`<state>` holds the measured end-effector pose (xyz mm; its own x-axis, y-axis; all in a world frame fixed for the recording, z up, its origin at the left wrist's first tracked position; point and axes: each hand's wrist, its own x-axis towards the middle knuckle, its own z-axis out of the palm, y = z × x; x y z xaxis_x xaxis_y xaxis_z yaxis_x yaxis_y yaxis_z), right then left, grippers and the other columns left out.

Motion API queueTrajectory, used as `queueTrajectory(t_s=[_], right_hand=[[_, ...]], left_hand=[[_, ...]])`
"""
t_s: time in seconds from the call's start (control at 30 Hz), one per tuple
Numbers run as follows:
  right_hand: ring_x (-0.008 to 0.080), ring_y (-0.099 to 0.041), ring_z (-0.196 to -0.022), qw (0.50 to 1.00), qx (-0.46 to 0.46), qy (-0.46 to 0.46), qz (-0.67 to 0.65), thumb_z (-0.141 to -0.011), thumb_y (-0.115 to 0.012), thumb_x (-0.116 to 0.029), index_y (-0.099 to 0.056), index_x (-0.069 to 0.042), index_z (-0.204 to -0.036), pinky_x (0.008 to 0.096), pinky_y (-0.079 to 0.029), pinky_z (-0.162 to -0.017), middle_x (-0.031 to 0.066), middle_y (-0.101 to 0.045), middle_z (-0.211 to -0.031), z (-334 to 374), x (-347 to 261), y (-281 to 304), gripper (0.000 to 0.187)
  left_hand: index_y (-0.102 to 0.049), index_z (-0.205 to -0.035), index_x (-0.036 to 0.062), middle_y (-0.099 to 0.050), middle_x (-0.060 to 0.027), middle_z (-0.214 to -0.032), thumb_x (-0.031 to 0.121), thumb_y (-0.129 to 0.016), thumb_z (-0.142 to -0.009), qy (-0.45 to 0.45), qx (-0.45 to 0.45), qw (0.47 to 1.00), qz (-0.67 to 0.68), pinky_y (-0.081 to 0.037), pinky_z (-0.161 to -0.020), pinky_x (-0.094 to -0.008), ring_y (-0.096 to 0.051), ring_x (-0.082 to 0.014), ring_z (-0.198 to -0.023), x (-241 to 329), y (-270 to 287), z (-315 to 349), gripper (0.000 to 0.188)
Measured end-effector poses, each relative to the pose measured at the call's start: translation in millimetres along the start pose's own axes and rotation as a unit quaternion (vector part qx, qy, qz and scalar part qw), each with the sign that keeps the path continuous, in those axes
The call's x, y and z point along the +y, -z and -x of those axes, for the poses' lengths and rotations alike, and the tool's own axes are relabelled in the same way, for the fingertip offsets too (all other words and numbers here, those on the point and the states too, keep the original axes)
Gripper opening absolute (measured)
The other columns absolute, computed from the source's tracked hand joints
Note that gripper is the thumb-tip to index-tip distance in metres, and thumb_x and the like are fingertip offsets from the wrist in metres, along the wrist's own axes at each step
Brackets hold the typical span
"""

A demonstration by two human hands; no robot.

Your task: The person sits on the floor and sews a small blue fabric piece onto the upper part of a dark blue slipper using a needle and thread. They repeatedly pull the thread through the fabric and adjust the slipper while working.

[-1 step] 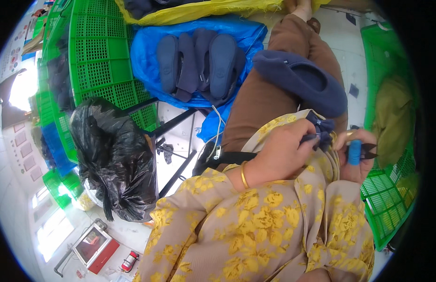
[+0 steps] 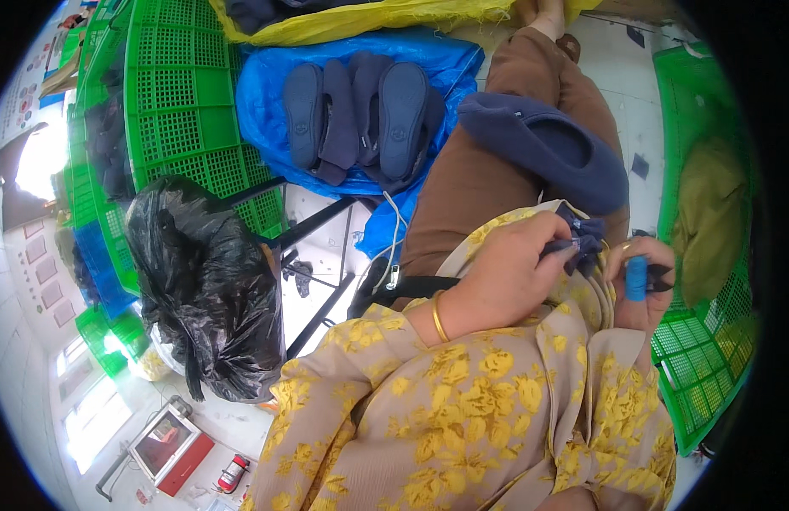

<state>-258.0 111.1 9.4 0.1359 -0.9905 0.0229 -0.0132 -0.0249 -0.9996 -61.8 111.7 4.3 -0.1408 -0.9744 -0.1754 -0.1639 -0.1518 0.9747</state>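
My left hand (image 2: 515,266) is closed with thumb and fingers pinching a small navy fabric bow (image 2: 588,232) above my lap. Just right of it, my right hand (image 2: 646,298) is curled round dark thread snips (image 2: 663,278), whose blades are mostly hidden. Blue tape (image 2: 636,278) wraps one finger of that hand. A navy slip-on shoe (image 2: 505,128) lies across my brown-trousered legs, beyond both hands. Farther off to the left, navy shoes (image 2: 402,111) rest soles up on a blue plastic bag (image 2: 271,64).
Green plastic crates stand at the left (image 2: 177,94) and right (image 2: 697,366), the right one with olive cloth (image 2: 709,226). A stuffed black bag (image 2: 211,289) sits by a dark metal frame (image 2: 326,209). Yellow sheeting (image 2: 369,21) lies at the far side.
My right hand has turned and shifted slightly left, and the snips' pointed blades, visible before, are now mostly hidden. The left hand barely moves with the bow.
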Motion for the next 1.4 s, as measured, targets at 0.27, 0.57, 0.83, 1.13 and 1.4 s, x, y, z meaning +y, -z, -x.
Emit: queueTrajectory(t_s=[0.27,0.57,0.83,1.13,1.4], right_hand=[[0.017,-0.051,-0.061,0.943,-0.147,0.012,0.299,-0.077,-0.073,-0.01,-0.064,-0.008,-0.103,0.0271,-0.039,-0.053,0.0059,-0.052,-0.078,-17,-8,-9,0.028],[0.006,-0.052,-0.071,0.979,-0.066,-0.19,0.019,-0.093,-0.06,-0.011,-0.055,-0.006,-0.11,0.0197,-0.041,-0.061,-0.0009,-0.057,-0.091,-17,-12,8,0.018],[0.0092,-0.039,-0.061,0.871,0.263,-0.09,-0.406,-0.098,-0.047,-0.008,-0.053,0.0,-0.121,0.0225,-0.043,-0.061,-0.0003,-0.043,-0.074,1,-59,216,0.024],[0.0125,-0.047,-0.07,0.768,0.608,0.095,0.177,-0.095,-0.054,-0.007,-0.059,0.003,-0.111,0.0316,-0.048,-0.084,0.0003,-0.043,-0.074,185,-93,583,0.019],[0.005,-0.042,-0.064,0.946,0.253,-0.049,0.198,-0.093,-0.05,-0.006,-0.061,-0.006,-0.119,0.0204,-0.036,-0.058,-0.0039,-0.052,-0.08,24,-7,168,0.028]], left_hand=[[-0.06,-0.103,-0.0001,-0.063,-0.0014,-0.085,0.005,-0.064,-0.091,0.172,-0.106,0.966,0.164,-0.051,-0.06,-0.0195,-0.062,-0.005,-0.068,5,19,-4,0.014],[-0.063,-0.108,-0.0022,-0.067,-0.0052,-0.096,0.0,-0.062,-0.091,0.127,-0.148,0.979,0.062,-0.054,-0.067,-0.0213,-0.068,-0.01,-0.078,13,29,-18,0.017],[-0.064,-0.1,-0.0013,-0.064,-0.0078,-0.087,-0.001,-0.063,-0.088,-0.027,-0.205,0.968,-0.144,-0.051,-0.061,-0.0226,-0.068,-0.012,-0.071,18,24,-43,0.012],[-0.064,-0.102,-0.0027,-0.065,-0.004,-0.089,0.002,-0.063,-0.09,0.066,-0.191,0.978,-0.055,-0.052,-0.064,-0.0209,-0.065,-0.009,-0.074,16,18,-52,0.012],[-0.065,-0.103,0.0003,-0.066,-0.0007,-0.083,0.006,-0.064,-0.091,0.122,-0.175,0.977,0.007,-0.049,-0.06,-0.0179,-0.061,-0.0042,-0.067,35,4,-57,0.013]])
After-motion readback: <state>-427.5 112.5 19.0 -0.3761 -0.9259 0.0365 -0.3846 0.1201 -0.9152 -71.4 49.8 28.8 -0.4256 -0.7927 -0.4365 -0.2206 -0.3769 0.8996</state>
